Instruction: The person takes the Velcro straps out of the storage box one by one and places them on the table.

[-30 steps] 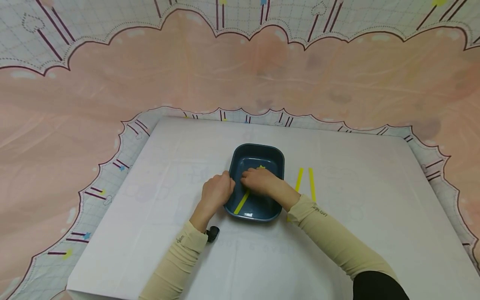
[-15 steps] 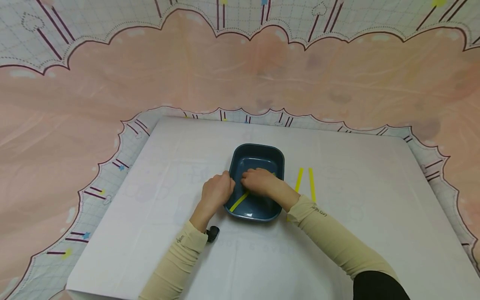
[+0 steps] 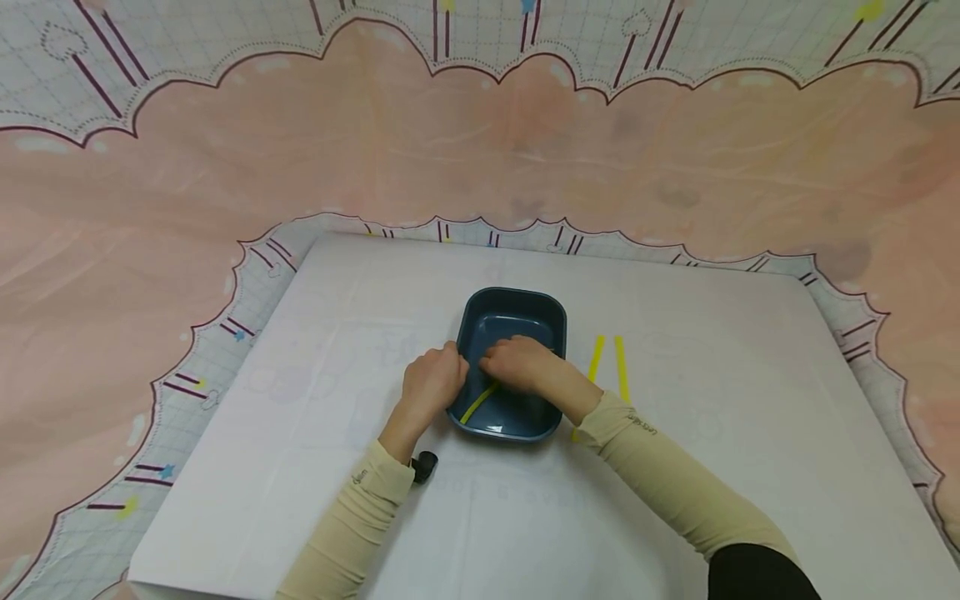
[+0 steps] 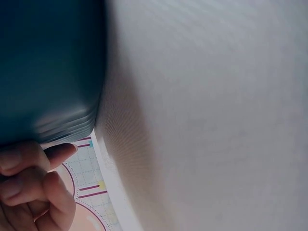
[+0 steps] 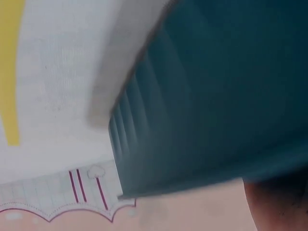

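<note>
A yellow strip (image 3: 480, 402) lies in the dark blue tray (image 3: 551, 321) at frame centre, slanting from lower left up under the right hand (image 3: 516, 364), which presses on it; the curled left hand (image 3: 432, 381) grips the tray's left rim.

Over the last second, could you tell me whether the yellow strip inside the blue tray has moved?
Yes. The yellow strip has swung flatter, its lower end nearer the blue tray's left wall, under the right hand.
</note>
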Available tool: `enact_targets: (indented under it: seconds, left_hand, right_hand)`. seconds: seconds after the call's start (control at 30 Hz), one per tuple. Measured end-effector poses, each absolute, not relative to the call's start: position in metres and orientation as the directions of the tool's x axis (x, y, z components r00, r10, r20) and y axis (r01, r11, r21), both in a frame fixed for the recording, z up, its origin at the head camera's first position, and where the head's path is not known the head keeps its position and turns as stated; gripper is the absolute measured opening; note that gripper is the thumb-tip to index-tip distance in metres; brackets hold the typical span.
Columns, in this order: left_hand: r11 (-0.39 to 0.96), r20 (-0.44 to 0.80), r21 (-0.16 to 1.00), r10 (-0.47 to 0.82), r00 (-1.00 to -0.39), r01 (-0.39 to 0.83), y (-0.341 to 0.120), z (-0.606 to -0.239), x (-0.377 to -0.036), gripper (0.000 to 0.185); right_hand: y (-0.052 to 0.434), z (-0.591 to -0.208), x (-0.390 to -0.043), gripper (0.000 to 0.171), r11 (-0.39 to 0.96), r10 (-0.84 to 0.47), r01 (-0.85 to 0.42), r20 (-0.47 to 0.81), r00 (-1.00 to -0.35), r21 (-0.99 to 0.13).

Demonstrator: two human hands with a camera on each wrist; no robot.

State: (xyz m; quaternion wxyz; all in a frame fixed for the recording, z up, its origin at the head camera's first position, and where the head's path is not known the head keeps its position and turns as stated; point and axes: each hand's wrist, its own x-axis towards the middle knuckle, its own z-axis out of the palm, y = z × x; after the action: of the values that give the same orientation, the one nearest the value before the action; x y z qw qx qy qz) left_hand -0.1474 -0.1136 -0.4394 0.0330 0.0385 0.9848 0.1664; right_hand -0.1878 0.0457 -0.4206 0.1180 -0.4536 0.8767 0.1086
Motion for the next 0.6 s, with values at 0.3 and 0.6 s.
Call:
enact_targets:
  seconds: [0.3,0.6]
  left_hand:
    - [0.937,-0.031,0.342,0.091,-0.995,0.075,-0.115,-0.44,-0.148,0.02]
    - [0.934,-0.026,0.349,0.092,-0.995,0.078,-0.114,-0.439,-0.146,0.02]
  right_hand:
    - [0.063,-0.384,-0.186,0.014,0.608,-0.768,-0.788,-0.184,-0.614,0.094]
    - [0.109,-0.342,-0.185,0.004,0.717,-0.697,-0.695,-0.028,-0.717,-0.049]
